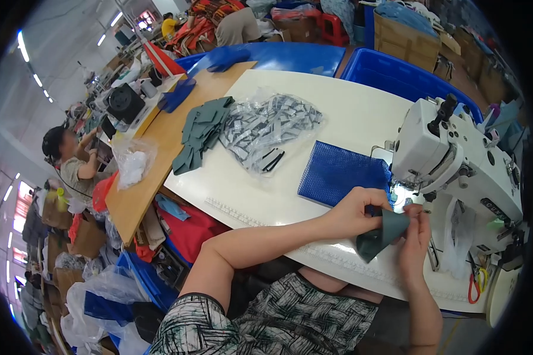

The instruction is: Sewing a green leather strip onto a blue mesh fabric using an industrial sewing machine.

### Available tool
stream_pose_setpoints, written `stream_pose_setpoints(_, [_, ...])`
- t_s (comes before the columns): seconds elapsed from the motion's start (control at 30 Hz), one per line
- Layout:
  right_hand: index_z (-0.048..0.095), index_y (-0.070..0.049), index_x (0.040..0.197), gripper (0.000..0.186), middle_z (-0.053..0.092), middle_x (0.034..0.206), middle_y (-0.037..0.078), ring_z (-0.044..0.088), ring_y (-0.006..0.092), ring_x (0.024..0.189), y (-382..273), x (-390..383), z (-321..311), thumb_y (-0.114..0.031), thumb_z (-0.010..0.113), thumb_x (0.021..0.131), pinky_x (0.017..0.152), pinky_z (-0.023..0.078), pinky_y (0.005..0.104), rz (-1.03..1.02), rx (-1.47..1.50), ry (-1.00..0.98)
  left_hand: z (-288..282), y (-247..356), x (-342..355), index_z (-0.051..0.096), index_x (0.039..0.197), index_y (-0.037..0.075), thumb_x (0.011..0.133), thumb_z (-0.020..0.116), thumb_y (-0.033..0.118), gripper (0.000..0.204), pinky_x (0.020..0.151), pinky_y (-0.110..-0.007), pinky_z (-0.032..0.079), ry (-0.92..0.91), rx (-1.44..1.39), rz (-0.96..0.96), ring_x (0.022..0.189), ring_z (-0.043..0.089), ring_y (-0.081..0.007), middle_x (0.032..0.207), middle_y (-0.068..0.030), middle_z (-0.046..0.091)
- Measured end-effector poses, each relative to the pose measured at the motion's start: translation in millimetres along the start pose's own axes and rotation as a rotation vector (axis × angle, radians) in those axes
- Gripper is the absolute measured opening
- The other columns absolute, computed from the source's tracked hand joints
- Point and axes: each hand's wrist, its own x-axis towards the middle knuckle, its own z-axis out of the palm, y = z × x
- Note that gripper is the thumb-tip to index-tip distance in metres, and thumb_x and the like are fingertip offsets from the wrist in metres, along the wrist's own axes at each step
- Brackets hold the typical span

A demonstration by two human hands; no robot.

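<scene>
My left hand (361, 210) pinches a dark green fabric piece (378, 239) below the lit needle area of a white sewing machine (456, 165). The fingers of my right hand (417, 234) close on the right side of that piece. A blue mesh-textured sheet (331, 171) lies just behind my left hand, beside the machine. Farther back on the white tabletop (260, 207) sit a stack of green fabric pieces (201, 133) and a clear bag (266, 130) of many small grey pieces. Red-and-yellow-handled scissors (477, 281) lie at the right, beside the machine.
A wooden board (127, 207) adjoins the tabletop at left, with a white plastic bag (133, 165). A blue bin (385, 74) stands behind the table. A co-worker (71, 163) works at another machine at left; piled bags and boxes (71, 278) fill the lower left.
</scene>
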Motion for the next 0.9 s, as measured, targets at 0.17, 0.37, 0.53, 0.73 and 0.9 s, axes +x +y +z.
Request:
stream_pose_setpoints(0.17, [0.056,-0.005,0.133,0.050,0.067,0.106,0.006,0.066,0.0154,0.090,-1.0,-7.0,20.6,-0.018,0.081,0.093,0.069,0.051,0.0279,-0.297,-0.275,0.022,9.3,0.5,-3.0,0.077,0.093,0.000,0.084,0.081,0.001,0.010,0.066,-0.024,0.048,0.217,0.017,-0.093,0.083,0.064,-0.0081,0.092,-0.0017,0.070])
stream_pose_setpoints(0.37, [0.057,-0.003,0.133,0.048,0.071,0.109,0.011,0.070,0.0176,0.091,-6.3,-7.4,19.4,-0.005,0.078,0.090,0.068,0.055,0.0301,-0.372,-0.607,-0.106,11.9,-1.5,-5.4,0.069,0.084,0.002,0.079,0.086,0.005,0.018,0.062,-0.023,0.045,0.293,0.072,-0.083,0.080,0.060,-0.0042,0.086,0.0015,0.065])
stream_pose_setpoints(0.53, [0.056,-0.003,0.136,0.044,0.072,0.105,0.009,0.070,0.0143,0.091,-6.8,-4.6,22.5,0.000,0.071,0.094,0.070,0.053,0.0253,-0.283,-0.296,0.050,0.1,3.3,-1.3,0.066,0.099,0.006,0.082,0.080,-0.002,0.024,0.066,-0.019,0.050,0.417,0.026,-0.085,0.087,0.061,-0.0060,0.097,0.0010,0.066])
stream_pose_setpoints(0.73, [0.052,-0.001,0.141,0.043,0.069,0.112,0.008,0.068,0.0133,0.104,-13.2,0.1,9.7,0.001,0.064,0.100,0.090,0.053,0.0285,-0.092,-0.025,-0.032,-14.5,5.7,5.5,0.069,0.110,0.002,0.083,0.067,-0.012,0.030,0.065,-0.020,0.049,0.390,0.062,-0.199,0.089,0.060,-0.0067,0.105,-0.0029,0.071])
stream_pose_setpoints(0.9, [0.060,-0.004,0.135,0.050,0.069,0.109,0.008,0.066,0.0148,0.093,-10.2,-1.0,14.3,-0.002,0.074,0.087,0.076,0.051,0.0312,-0.317,-0.254,-0.020,-9.4,7.0,7.9,0.065,0.128,-0.001,0.095,0.066,-0.009,0.034,0.083,-0.026,0.058,0.529,-0.135,0.014,0.104,0.068,-0.0119,0.114,-0.0099,0.074])
